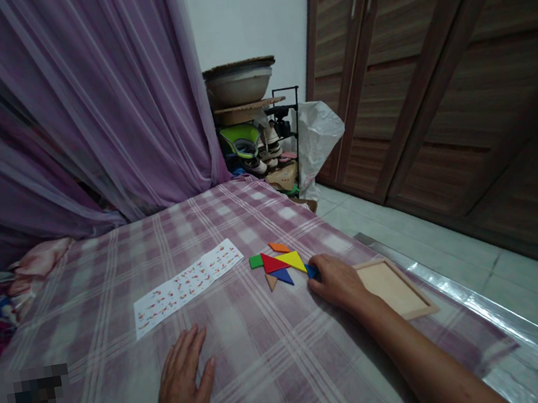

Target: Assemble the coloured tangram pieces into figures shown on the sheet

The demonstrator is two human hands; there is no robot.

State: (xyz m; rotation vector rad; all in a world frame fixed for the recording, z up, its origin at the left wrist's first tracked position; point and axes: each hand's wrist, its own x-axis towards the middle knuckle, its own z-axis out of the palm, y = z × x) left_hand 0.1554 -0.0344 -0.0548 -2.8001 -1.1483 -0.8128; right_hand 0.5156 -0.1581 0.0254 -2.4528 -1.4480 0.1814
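Observation:
Flat coloured tangram pieces lie together on the checked cloth: a red triangle, a yellow triangle, a green square, an orange parallelogram, a blue triangle and a small tan triangle. At the right end of this figure, my right hand has its fingers closed on another blue tangram piece, partly hidden by them. My left hand rests open on the cloth, fingers stretched out, just below a white sheet printed with small coloured figures.
A shallow wooden tray lies right of my right hand. The checked cloth ends at a shiny clear strip along the right. Purple curtains hang at the left; a shoe rack and wooden wardrobe stand beyond.

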